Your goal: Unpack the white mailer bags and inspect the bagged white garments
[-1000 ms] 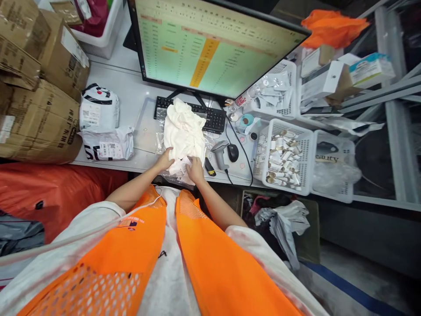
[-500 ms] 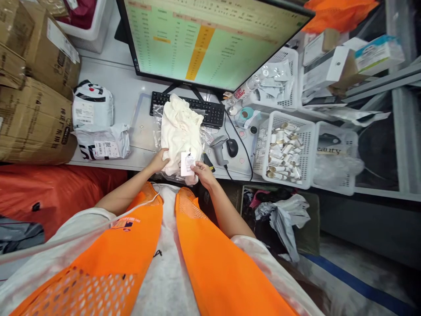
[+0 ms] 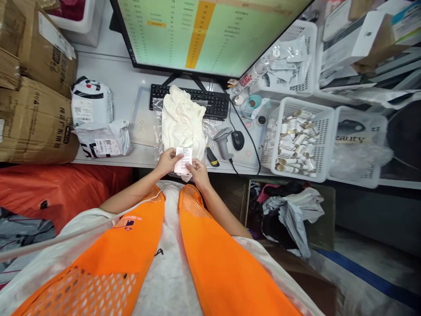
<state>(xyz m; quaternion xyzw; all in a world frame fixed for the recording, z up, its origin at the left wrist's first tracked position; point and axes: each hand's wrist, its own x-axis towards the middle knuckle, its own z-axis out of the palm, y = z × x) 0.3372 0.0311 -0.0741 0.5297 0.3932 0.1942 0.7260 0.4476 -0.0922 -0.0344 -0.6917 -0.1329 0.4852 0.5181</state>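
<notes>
A cream garment (image 3: 182,120) lies on a clear plastic bag (image 3: 158,127) on the white desk (image 3: 131,87), its far end over the black keyboard (image 3: 210,101). At its near end a small white paper tag (image 3: 183,160) is held up between both hands. My left hand (image 3: 167,160) grips the tag's left edge. My right hand (image 3: 196,171) pinches its right side with thumb and fingers.
A barcode scanner (image 3: 223,141), a mouse (image 3: 237,139) and a black-and-yellow pen (image 3: 212,158) lie right of the garment. White baskets (image 3: 297,140) with small tubes stand further right. Two mailer bags (image 3: 95,127) and cardboard boxes (image 3: 31,109) are at left. The monitor (image 3: 204,35) stands behind.
My right hand lifted the tag off the garment's near end. My left hand left the cloth and took the tag's other edge, so both hands now hold it.
</notes>
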